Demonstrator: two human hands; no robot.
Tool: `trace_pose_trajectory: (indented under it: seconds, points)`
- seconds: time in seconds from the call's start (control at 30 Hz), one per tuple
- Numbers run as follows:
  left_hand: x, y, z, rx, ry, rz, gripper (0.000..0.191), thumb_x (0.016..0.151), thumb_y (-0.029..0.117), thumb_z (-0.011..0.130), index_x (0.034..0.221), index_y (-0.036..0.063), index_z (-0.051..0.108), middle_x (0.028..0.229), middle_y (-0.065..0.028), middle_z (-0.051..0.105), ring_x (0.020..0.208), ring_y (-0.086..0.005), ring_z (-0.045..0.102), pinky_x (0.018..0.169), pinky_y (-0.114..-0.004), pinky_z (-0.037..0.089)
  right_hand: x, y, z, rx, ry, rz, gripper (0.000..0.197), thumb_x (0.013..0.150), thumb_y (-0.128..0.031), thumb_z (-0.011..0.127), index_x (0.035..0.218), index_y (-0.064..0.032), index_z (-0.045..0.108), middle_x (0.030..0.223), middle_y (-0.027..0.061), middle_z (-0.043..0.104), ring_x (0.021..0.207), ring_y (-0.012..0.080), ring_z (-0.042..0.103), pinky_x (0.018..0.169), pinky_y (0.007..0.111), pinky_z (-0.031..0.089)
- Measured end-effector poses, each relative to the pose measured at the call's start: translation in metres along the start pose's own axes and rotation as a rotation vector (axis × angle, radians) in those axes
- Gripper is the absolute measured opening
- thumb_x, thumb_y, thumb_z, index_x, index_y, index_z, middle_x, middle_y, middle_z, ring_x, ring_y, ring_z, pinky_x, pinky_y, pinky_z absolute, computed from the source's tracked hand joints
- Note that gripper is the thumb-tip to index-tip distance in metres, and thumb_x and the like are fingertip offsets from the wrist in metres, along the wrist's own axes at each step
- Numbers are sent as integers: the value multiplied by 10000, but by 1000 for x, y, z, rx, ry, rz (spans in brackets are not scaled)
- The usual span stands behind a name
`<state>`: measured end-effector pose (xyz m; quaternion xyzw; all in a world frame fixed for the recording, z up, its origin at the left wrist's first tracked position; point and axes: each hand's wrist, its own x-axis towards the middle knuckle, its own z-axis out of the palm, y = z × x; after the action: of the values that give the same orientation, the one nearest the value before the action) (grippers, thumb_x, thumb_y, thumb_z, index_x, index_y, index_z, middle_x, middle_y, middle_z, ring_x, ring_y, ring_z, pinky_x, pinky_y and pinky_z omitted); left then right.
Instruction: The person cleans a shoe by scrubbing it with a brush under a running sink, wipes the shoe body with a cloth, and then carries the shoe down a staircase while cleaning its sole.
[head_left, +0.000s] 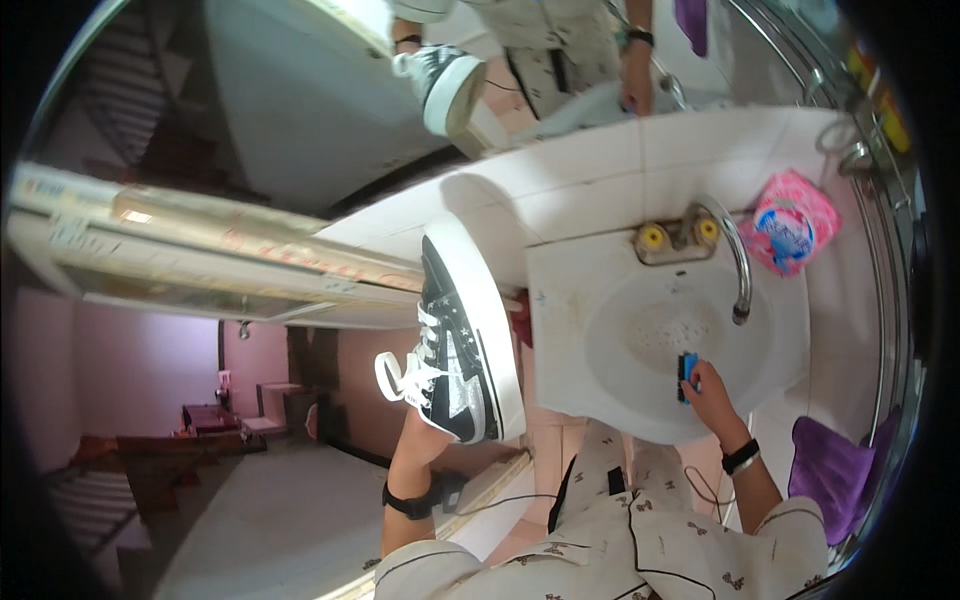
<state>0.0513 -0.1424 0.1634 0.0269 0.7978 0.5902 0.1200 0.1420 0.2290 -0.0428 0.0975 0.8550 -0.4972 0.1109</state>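
A black canvas sneaker with white laces, small stars, a silvery lightning-bolt patch and a thick white sole is held up to the left of the basin. My left hand reaches into its opening and carries it; the fingers are hidden inside. The toe points away from me and the sole faces right. In my right hand is a blue scrub brush with dark bristles, held over the near part of the white washbasin. Whitish foam or droplets spot the bottom of the bowl.
A curved chrome faucet arches over the basin's right side. Behind it leans a pink detergent bag. Purple cloth hangs from metal rails at the right. A mirror stands at the back, and a doorway frame lies left.
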Motion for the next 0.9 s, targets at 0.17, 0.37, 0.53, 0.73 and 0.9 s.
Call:
trace_pose_trajectory:
  seconds: [0.17, 0.37, 0.53, 0.73, 0.9]
  points:
    - [-33, 33, -28, -114, 126, 54, 574, 683, 42, 658, 1202, 5, 416, 1155, -54, 483, 1030, -147, 461, 890, -295, 375, -1, -7, -4, 2, 85, -85, 205, 716, -39, 600, 780, -16, 407, 734, 144, 442, 683, 321, 454, 621, 366, 382]
    - [-47, 52, -34, -63, 196, 171, 510, 715, 52, 648, 1178, 1, 437, 1108, -47, 511, 1000, -142, 473, 874, -290, 384, 1, -27, -19, -65, 126, -163, 198, 717, -30, 611, 777, -18, 423, 711, 114, 487, 659, 242, 504, 540, 308, 416]
    - [-50, 50, -30, 183, 214, 274, 412, 720, 55, 615, 1104, -4, 477, 1071, -82, 520, 976, -182, 483, 851, -303, 390, -2, -40, -35, -43, 146, -125, 205, 692, -57, 627, 763, -19, 438, 705, 133, 490, 658, 290, 503, 584, 348, 417]
    - [-43, 82, -18, 494, 241, 471, 415, 681, 146, 662, 1055, 21, 533, 1002, -130, 579, 893, -279, 561, 756, -346, 450, -15, -46, -53, -57, 214, -197, 207, 685, -58, 635, 773, -27, 450, 698, 117, 490, 629, 262, 508, 557, 322, 427]
    - [-28, 108, -13, 1037, 448, 637, 391, 660, 190, 636, 1016, 41, 573, 966, -139, 595, 858, -318, 570, 754, -375, 463, -16, -44, -68, -31, 244, -179, 208, 681, -57, 646, 757, -29, 455, 720, 102, 497, 674, 236, 518, 566, 323, 430]
